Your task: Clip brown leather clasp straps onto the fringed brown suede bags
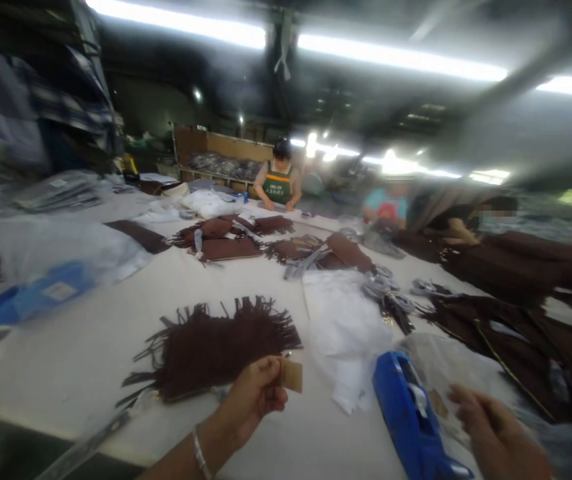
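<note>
My left hand (pixel 255 397) is closed in a pinch on a small brown card tag (pixel 291 375), held just above the white table (pixel 81 360). Right behind it lies a brown fringed piece (pixel 216 347) flat on the table. My right hand (pixel 491 427) hovers at the lower right, blurred by motion, beside a blue tape dispenser (pixel 411 417). Its fingers look partly curled, and I cannot make out anything in them.
White tissue or plastic sheets (pixel 341 327) lie beside the dispenser. More brown fringed pieces (pixel 226 243) and dark brown bags (pixel 516 313) cover the middle and right. Blue packets in plastic (pixel 31 297) sit left. Other people (pixel 279 177) work at the far side.
</note>
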The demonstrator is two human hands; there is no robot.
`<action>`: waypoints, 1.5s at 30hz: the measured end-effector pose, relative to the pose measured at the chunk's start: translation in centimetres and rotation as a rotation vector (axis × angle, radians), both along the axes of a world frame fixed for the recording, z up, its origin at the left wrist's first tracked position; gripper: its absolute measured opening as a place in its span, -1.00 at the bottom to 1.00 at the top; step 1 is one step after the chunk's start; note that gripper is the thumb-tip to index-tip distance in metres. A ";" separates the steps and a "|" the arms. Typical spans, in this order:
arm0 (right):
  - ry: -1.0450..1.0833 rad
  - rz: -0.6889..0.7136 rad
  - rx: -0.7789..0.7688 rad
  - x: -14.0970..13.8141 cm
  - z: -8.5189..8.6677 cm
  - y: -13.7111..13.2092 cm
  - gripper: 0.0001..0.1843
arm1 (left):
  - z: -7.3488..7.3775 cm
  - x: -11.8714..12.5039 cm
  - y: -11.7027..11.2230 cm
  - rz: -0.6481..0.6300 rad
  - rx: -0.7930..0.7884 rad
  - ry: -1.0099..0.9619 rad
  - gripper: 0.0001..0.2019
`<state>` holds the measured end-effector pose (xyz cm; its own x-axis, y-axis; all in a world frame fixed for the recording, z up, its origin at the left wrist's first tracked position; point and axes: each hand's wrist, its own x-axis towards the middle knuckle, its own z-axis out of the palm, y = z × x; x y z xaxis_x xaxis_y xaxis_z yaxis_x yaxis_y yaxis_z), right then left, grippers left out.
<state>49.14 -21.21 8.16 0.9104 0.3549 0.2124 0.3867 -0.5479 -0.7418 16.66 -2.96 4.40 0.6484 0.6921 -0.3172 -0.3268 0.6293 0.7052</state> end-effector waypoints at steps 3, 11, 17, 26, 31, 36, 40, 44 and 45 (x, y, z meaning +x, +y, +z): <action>0.360 0.615 0.111 -10.8 -1.7 3.9 -0.50 | -0.3 -0.8 -1.0 -0.017 0.212 0.104 -0.59; 0.415 1.215 -0.161 -24.0 -2.1 9.5 -0.69 | -1.4 -8.0 -1.4 -0.187 0.612 0.445 -0.78; 0.363 1.259 -0.289 -25.7 -2.2 11.5 -0.70 | -4.1 -17.0 -0.5 -0.146 0.586 0.709 -0.81; 0.227 1.308 -0.410 -26.9 -7.0 14.5 -0.68 | -4.8 -22.2 0.6 0.061 0.691 0.860 -0.80; -0.303 1.211 -0.491 -27.6 -8.3 15.0 -0.67 | -6.3 -22.0 0.8 -0.048 0.633 0.895 -0.73; -0.113 1.413 -0.341 -32.8 -7.1 14.5 -0.54 | -5.3 -20.6 0.5 -0.198 0.577 0.762 -0.76; 0.298 1.476 -0.381 -35.5 -7.3 14.6 -0.51 | -4.6 -20.8 0.5 -0.199 0.500 0.661 -0.79; 0.201 1.510 -0.401 -35.9 -8.1 15.4 -0.63 | -5.6 -21.7 0.5 -0.107 0.352 0.627 -0.85; 0.157 1.541 -0.392 -35.9 -8.2 15.6 -0.66 | -5.9 -21.9 0.4 -0.094 0.312 0.618 -0.84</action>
<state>13.23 -5.59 -0.09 -0.3504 0.9218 -0.1658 0.6623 0.1187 -0.7397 -5.29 -2.53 -1.48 0.4745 0.7607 -0.4429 0.2382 0.3733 0.8966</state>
